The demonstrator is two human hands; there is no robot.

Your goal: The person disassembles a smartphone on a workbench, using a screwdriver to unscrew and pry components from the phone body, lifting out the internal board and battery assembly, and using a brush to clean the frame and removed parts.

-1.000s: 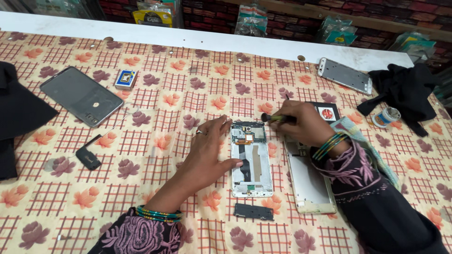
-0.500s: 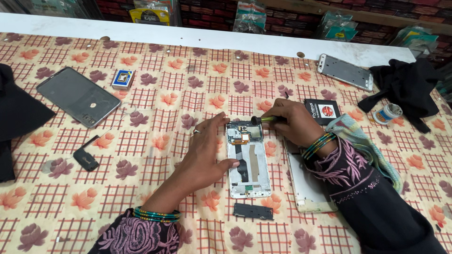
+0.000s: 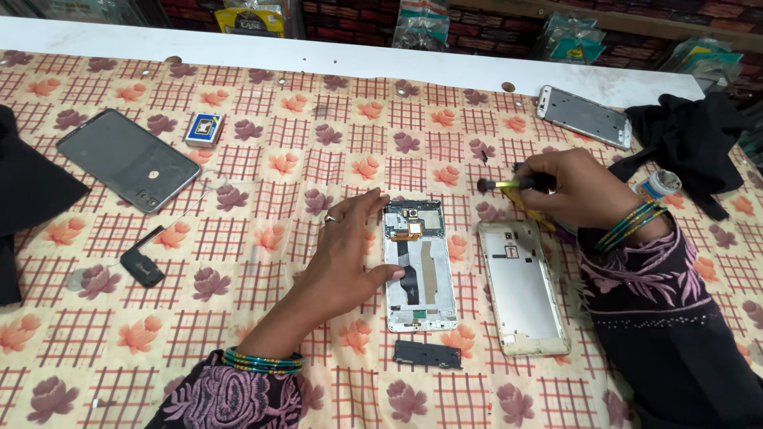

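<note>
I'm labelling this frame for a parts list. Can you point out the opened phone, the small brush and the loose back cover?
opened phone (image 3: 420, 266), head view, on its exposed middle.
small brush (image 3: 483, 185), head view, on its dark bristle tip.
loose back cover (image 3: 524, 294), head view, on its bare inner face.

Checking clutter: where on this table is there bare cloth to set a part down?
Free: the centre strip between the small box and the silver frame, and the near left corner below the black part. Crowded: around the opened phone, back cover and both hands.

floral checked tablecloth (image 3: 262, 95), brick wall (image 3: 334, 12) behind
</note>
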